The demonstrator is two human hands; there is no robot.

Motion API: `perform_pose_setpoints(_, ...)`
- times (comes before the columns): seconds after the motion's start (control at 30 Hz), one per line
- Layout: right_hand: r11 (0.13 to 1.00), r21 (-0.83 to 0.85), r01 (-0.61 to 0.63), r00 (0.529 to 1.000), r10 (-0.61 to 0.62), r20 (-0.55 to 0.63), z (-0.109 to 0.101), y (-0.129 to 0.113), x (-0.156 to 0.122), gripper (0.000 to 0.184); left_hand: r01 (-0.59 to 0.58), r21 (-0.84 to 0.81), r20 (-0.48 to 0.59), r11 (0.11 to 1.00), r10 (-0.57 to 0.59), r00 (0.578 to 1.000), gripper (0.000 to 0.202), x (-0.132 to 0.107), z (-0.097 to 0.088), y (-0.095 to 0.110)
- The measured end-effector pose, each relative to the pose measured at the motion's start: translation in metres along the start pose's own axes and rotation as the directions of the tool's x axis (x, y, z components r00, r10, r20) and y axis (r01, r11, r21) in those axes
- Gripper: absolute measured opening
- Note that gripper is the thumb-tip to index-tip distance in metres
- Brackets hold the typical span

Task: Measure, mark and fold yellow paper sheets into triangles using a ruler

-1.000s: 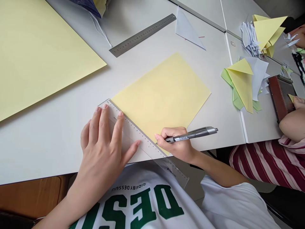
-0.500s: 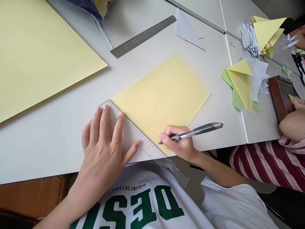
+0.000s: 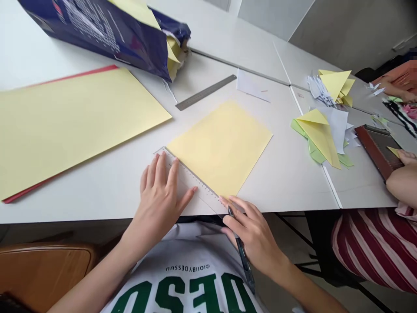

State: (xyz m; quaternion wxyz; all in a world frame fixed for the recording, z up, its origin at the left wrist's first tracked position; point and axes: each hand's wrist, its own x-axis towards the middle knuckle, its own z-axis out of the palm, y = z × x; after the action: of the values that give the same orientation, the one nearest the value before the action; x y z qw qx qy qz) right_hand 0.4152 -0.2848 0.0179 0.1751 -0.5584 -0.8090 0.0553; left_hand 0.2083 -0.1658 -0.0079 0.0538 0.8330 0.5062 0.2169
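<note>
A small yellow square sheet (image 3: pixel 223 145) lies on the white table (image 3: pixel 124 182) in front of me. A clear plastic ruler (image 3: pixel 192 180) runs along its near left edge. My left hand (image 3: pixel 161 195) lies flat on the ruler, fingers spread, pressing it down. My right hand (image 3: pixel 252 234) is at the ruler's near end by the table edge. It holds a dark pen (image 3: pixel 241 252) between the fingers, with the tip pointing at the ruler and the barrel running back toward my body.
A large yellow sheet over a red one (image 3: pixel 71 117) lies at left. Behind it are a blue bag (image 3: pixel 107 30) and a steel ruler (image 3: pixel 206 92). Folded yellow, green and white papers (image 3: pixel 321 130) lie at right, near a person's arm (image 3: pixel 402 180) and a brown box (image 3: pixel 378 148).
The view has pulled back and tilted up, showing more of the table. My right hand slid off the sheet to the ruler's near end, and the pen swung from pointing right to pointing toward my body.
</note>
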Motion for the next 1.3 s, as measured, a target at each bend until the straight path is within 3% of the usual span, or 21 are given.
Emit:
perform_pose_setpoints(0.07,0.998,0.06,-0.026,0.999,0.028,-0.037,0.007,-0.002,-0.004,0.02,-0.002,-0.033,-0.042,0.999,0.0,0.999,0.071,-0.002,-0.001,0.0)
perform_pose_setpoints(0.13,0.978,0.198,-0.058,0.995,0.073,-0.072,0.012,-0.005,-0.007,0.025,-0.029,-0.167,-0.146,0.986,0.005,0.989,0.062,-0.008,-0.009,0.002)
perform_pose_setpoints(0.2,0.933,0.347,-0.095,0.982,0.144,-0.119,0.011,-0.007,-0.01,0.024,-0.102,-0.324,-0.3,0.941,0.001,0.954,0.046,-0.018,-0.018,0.009)
perform_pose_setpoints(0.27,0.88,0.453,-0.139,0.958,0.236,-0.165,0.004,-0.005,-0.013,0.02,-0.199,-0.371,-0.388,0.907,0.043,0.921,0.035,-0.028,-0.023,0.023)
perform_pose_setpoints(0.3,0.86,0.483,-0.165,0.939,0.287,-0.189,-0.003,-0.001,-0.013,0.017,-0.248,-0.358,-0.374,0.9,0.105,0.921,0.033,-0.03,-0.022,0.034)
perform_pose_setpoints(0.37,0.841,0.492,-0.224,0.893,0.379,-0.242,-0.019,0.012,-0.01,0.014,-0.341,-0.253,-0.146,0.905,0.312,0.939,0.042,-0.027,-0.01,0.06)
perform_pose_setpoints(0.43,0.86,0.438,-0.263,0.854,0.418,-0.309,-0.037,0.033,0.001,0.018,-0.313,-0.1,0.081,0.944,0.322,0.943,0.067,-0.014,0.011,0.086)
perform_pose_setpoints(0.53,0.917,0.312,-0.248,0.885,0.345,-0.312,-0.057,0.07,0.025,0.022,-0.32,-0.081,0.139,0.944,0.328,0.934,0.075,0.009,0.037,0.107)
perform_pose_setpoints(0.6,0.959,0.225,-0.174,0.929,0.235,-0.284,-0.063,0.092,0.041,0.022,-0.371,-0.107,0.172,0.922,0.385,0.907,0.074,0.016,0.037,0.1)
perform_pose_setpoints(0.7,0.995,0.101,0.004,0.987,0.013,-0.161,-0.059,0.114,0.055,0.015,-0.497,-0.188,0.203,0.847,0.529,0.824,0.059,0.012,0.006,0.061)
perform_pose_setpoints(0.77,0.991,0.013,0.135,0.988,-0.134,-0.078,-0.051,0.123,0.059,0.011,-0.545,-0.321,0.244,0.775,0.624,0.743,0.042,0.005,-0.026,0.029)
perform_pose_setpoints(0.8,0.98,-0.029,0.195,0.979,-0.196,-0.052,-0.045,0.126,0.061,0.01,-0.512,-0.398,0.291,0.761,0.634,0.717,0.035,0.003,-0.042,0.015)
perform_pose_setpoints(0.87,0.957,-0.092,0.274,0.959,-0.279,-0.045,-0.033,0.129,0.061,0.011,-0.415,-0.494,0.369,0.764,0.617,0.695,0.031,0.001,-0.066,-0.008)
perform_pose_setpoints(0.97,0.953,-0.138,0.269,0.952,-0.285,-0.114,-0.015,0.129,0.06,0.013,-0.34,-0.392,0.366,0.855,0.484,0.795,0.028,0.007,-0.072,-0.02)
perform_pose_setpoints(1.07,0.962,-0.146,0.23,0.955,-0.252,-0.155,-0.008,0.123,0.054,0.015,-0.384,-0.086,0.207,0.919,0.393,0.896,0.034,0.018,-0.047,-0.014)
perform_pose_setpoints(1.2,0.971,-0.158,0.181,0.974,-0.199,-0.107,-0.014,0.112,0.039,0.018,-0.4,0.273,0.167,0.875,0.367,0.915,0.045,0.035,-0.012,-0.002)
perform_pose_setpoints(1.3,0.977,-0.169,0.13,0.983,-0.149,-0.105,-0.017,0.105,0.027,0.019,-0.386,0.352,0.24,0.853,0.316,0.918,0.048,0.048,-0.006,-0.001)
